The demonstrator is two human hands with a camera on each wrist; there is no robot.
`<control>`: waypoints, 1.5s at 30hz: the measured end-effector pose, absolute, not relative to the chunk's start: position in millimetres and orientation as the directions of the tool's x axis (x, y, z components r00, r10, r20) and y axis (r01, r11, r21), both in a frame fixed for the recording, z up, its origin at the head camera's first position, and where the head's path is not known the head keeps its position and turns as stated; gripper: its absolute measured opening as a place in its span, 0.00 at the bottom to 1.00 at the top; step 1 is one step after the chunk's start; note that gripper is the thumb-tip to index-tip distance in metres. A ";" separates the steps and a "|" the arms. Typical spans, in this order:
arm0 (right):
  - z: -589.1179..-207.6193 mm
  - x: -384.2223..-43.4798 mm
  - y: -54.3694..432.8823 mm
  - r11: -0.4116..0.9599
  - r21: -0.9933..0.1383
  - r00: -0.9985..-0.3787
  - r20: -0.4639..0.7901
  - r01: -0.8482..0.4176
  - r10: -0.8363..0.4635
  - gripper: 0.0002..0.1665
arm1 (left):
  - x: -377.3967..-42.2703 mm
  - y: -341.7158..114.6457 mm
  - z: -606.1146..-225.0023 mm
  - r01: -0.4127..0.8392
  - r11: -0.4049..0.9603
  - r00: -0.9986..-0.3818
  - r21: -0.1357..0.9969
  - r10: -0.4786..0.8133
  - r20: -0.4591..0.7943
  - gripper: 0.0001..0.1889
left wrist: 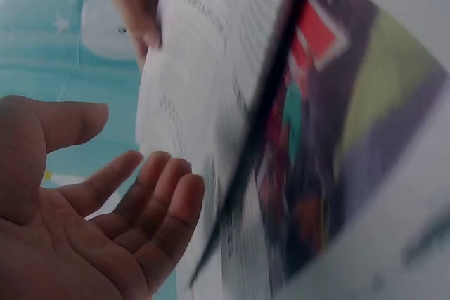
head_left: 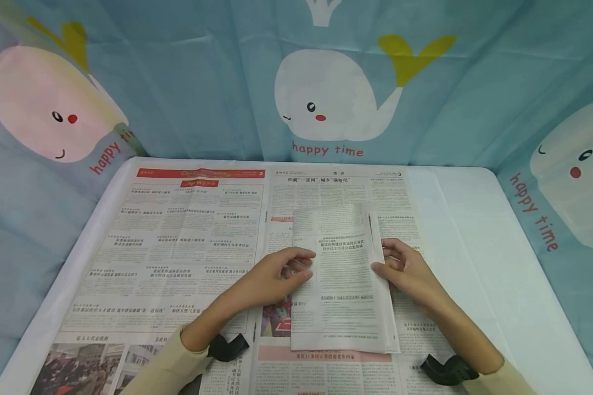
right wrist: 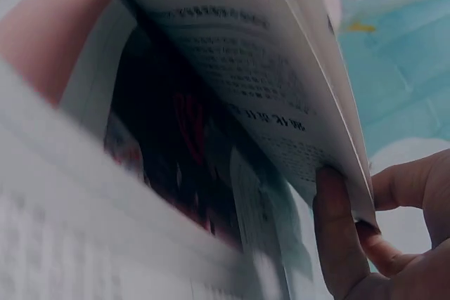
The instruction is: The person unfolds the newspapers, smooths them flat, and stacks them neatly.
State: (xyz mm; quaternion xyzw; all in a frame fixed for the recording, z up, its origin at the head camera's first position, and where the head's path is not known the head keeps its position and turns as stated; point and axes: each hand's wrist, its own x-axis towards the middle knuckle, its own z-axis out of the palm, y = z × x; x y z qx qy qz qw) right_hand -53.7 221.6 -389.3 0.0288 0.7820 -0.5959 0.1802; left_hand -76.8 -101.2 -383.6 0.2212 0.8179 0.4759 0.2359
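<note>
A folded newspaper (head_left: 343,312) stands out as a narrow upright rectangle over a larger spread newspaper (head_left: 163,252). Its right edge is pinched by my right hand (head_left: 410,271), thumb on the upper face. In the right wrist view, fingers (right wrist: 334,223) reach under the folded layers, which are lifted off the sheet below. My left hand (head_left: 279,277) is at the left edge with its fingers loosely bent. The left wrist view shows the left palm (left wrist: 63,251) turned up, its fingertips beside the paper and nothing in its grasp.
The spread newspaper lies on a white-covered table (head_left: 479,236), whose white surface shows along the right. A blue curtain (head_left: 202,99) printed with whales stands behind and at both sides. Black straps (head_left: 227,346) are on both wrists.
</note>
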 end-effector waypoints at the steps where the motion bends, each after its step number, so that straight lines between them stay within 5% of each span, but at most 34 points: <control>1: -389.3 -53.2 218.7 0.282 -0.925 -0.934 -0.311 0.255 -0.174 0.35 | -75.5 -97.3 -383.8 0.132 0.450 -0.789 0.883 0.587 -0.181 0.22; 13: -385.5 -50.6 192.0 0.314 -0.930 -0.958 -0.245 0.189 -0.148 0.29 | -65.9 -64.3 -384.5 0.119 0.448 -0.774 0.886 0.601 -0.200 0.25; 30: -390.6 -38.7 171.8 0.237 -0.956 -0.919 -0.241 0.170 -0.313 0.35 | -60.9 -54.8 -394.2 -0.012 0.363 -0.761 0.932 0.602 -0.244 0.25; 45: -387.5 -33.4 165.7 0.188 -0.963 -0.919 -0.243 0.191 -0.312 0.32 | -62.8 -57.4 -397.7 -0.052 0.279 -0.753 0.959 0.620 -0.221 0.16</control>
